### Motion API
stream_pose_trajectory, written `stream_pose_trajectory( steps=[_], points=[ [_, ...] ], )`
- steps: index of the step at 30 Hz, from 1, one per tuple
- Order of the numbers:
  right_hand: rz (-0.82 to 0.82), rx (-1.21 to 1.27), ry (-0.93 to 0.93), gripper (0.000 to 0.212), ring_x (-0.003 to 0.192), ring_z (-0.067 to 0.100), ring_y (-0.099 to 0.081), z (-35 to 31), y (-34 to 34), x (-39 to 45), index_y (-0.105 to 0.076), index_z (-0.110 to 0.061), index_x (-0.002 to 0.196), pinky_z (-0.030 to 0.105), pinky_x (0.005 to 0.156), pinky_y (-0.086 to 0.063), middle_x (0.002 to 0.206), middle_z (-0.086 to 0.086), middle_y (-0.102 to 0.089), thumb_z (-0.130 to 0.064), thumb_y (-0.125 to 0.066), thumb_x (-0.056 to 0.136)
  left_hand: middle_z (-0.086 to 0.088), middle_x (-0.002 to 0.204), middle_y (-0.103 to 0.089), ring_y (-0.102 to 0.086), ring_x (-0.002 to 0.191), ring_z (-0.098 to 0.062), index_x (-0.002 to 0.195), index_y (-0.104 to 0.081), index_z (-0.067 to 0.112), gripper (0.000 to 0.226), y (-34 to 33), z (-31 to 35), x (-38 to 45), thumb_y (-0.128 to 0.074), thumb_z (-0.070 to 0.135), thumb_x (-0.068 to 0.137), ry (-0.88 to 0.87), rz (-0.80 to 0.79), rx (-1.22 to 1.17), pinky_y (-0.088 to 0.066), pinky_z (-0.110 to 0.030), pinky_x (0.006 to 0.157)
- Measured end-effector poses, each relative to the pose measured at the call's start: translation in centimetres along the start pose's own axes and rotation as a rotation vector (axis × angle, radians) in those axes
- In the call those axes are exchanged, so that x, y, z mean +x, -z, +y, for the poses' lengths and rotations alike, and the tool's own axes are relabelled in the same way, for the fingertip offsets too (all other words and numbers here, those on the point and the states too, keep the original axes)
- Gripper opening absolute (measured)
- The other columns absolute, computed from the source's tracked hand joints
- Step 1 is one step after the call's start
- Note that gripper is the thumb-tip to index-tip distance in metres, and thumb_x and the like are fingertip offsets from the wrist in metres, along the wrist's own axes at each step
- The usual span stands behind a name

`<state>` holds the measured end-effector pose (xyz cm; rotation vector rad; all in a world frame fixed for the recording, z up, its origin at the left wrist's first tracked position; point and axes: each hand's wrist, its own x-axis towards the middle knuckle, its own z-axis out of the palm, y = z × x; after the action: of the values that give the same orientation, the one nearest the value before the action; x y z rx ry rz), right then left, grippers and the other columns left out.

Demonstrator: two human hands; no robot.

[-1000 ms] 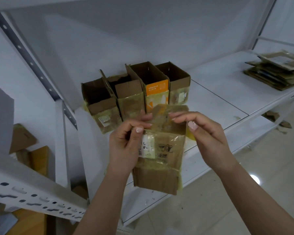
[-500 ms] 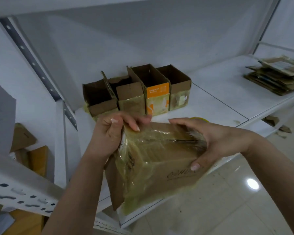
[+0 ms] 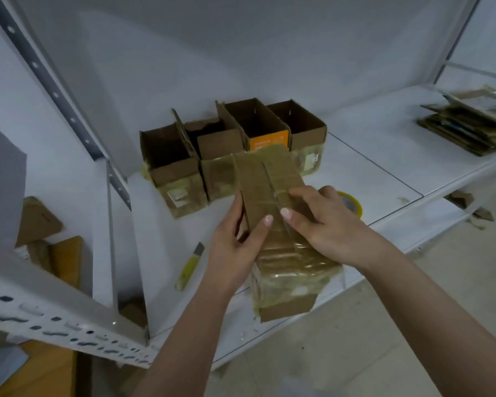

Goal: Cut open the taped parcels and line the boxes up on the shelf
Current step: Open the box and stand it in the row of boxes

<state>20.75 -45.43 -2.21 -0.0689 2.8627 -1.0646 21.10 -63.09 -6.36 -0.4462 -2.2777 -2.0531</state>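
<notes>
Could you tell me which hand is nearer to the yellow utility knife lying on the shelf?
Left. The left hand holds the parcel just right of the knife; the right hand grips the parcel's far side, further away.

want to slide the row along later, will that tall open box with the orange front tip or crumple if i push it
The orange-fronted box is tall and narrow with its top open, so a high push would probably tip it. It looks empty, so likely light. Neighbouring boxes press close on both sides, which should steady it; pushing low seems safer.
</notes>
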Motion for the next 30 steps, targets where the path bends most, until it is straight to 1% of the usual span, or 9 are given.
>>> stream_pose_trajectory(
  steps=[2,4,7,11,14,18,23,26,30],
  points=[
    [-0.026,0.046,0.024,0.054,0.121,0.021,-0.044,1.2,-0.9,0.1,-0.036,-0.030,0.146,0.024,0.097,-0.032,0.120,0.000,-0.037,-0.043,-0.053,0.096,0.017,0.131,-0.061,-0.056,0.123,-0.005,0.146,-0.042,0.035,0.053,1.0,-0.9,0.5,-0.061,0.031,0.096,0.030,-0.037,0.035,-0.050,-0.039,0.101],
    [-0.034,0.087,0.035,0.056,0.119,0.021,-0.048,2.2,-2.0,0.3,-0.038,-0.026,0.147,0.024,0.099,-0.037,0.125,0.004,-0.041,-0.031,-0.059,0.096,0.016,0.134,-0.059,-0.054,0.125,-0.003,0.147,-0.041,0.034,0.054,1.6,-1.8,1.0,-0.060,0.030,0.097,0.077,-0.070,0.086,-0.047,-0.040,0.105],
    [0.059,0.177,0.049,0.057,0.116,0.020,-0.051,3.5,-3.7,0.0,-0.042,-0.022,0.145,0.027,0.100,-0.042,0.129,0.007,-0.047,-0.029,-0.064,0.093,0.013,0.136,-0.058,-0.053,0.126,-0.004,0.147,-0.042,0.031,0.057,1.4,-2.2,1.2,-0.064,0.032,0.094,0.153,-0.057,0.099,-0.045,-0.040,0.107],
    [0.200,0.271,0.173,0.044,0.109,0.009,-0.054,4.8,-4.5,-1.6,-0.056,-0.033,0.124,0.010,0.077,-0.046,0.119,-0.008,-0.047,-0.042,-0.068,0.083,0.015,0.132,-0.055,-0.051,0.121,0.004,0.133,-0.057,0.028,0.053,1.0,-2.0,0.1,-0.072,0.042,0.084,0.055,0.124,0.278,-0.050,-0.038,0.101],
    [0.180,0.352,0.225,0.039,0.110,0.005,-0.055,5.4,-4.6,-3.3,-0.057,-0.043,0.112,0.021,0.074,-0.054,0.122,-0.008,-0.047,-0.053,-0.064,0.075,0.013,0.136,-0.048,-0.046,0.126,0.003,0.114,-0.066,0.033,0.045,0.6,-1.9,-2.0,-0.078,0.049,0.074,-0.022,0.092,0.303,-0.050,-0.035,0.100],
    [0.183,0.361,0.283,0.043,0.114,0.006,-0.055,5.7,-5.1,-4.5,-0.059,-0.043,0.114,0.023,0.078,-0.055,0.128,-0.006,-0.047,-0.046,-0.072,0.072,0.008,0.147,-0.040,-0.041,0.129,0.008,0.106,-0.071,0.033,0.041,0.3,-2.0,-4.2,-0.085,0.034,0.068,-0.068,0.012,0.312,-0.046,-0.015,0.097],
    [0.239,0.327,0.379,0.048,0.113,0.009,-0.059,5.8,-5.5,-5.2,-0.062,-0.036,0.116,0.031,0.082,-0.056,0.138,0.003,-0.045,-0.037,-0.077,0.070,0.014,0.144,-0.043,-0.046,0.134,-0.015,0.100,-0.070,0.035,0.031,0.5,-1.9,-5.0,-0.076,0.035,0.070,-0.097,-0.023,0.286,-0.048,-0.041,0.104],
    [0.278,0.271,0.449,0.048,0.116,0.026,-0.060,6.1,-6.1,-5.2,-0.068,-0.020,0.118,0.041,0.089,-0.055,0.140,0.012,-0.047,-0.030,-0.078,0.072,0.011,0.142,-0.047,-0.040,0.139,-0.012,0.102,-0.071,0.031,0.029,0.5,-2.2,-5.1,-0.075,0.030,0.073,-0.104,-0.012,0.277,-0.045,-0.042,0.107],
    [0.423,0.247,0.489,0.039,0.115,0.031,-0.061,6.6,-7.2,-5.0,-0.072,-0.008,0.112,0.050,0.089,-0.055,0.132,0.016,-0.058,-0.024,-0.075,0.077,-0.002,0.138,-0.055,-0.038,0.140,-0.011,0.104,-0.074,0.018,0.028,0.0,-2.9,-5.2,-0.074,0.023,0.076,-0.176,0.031,0.291,-0.036,-0.040,0.114]
  ],
)
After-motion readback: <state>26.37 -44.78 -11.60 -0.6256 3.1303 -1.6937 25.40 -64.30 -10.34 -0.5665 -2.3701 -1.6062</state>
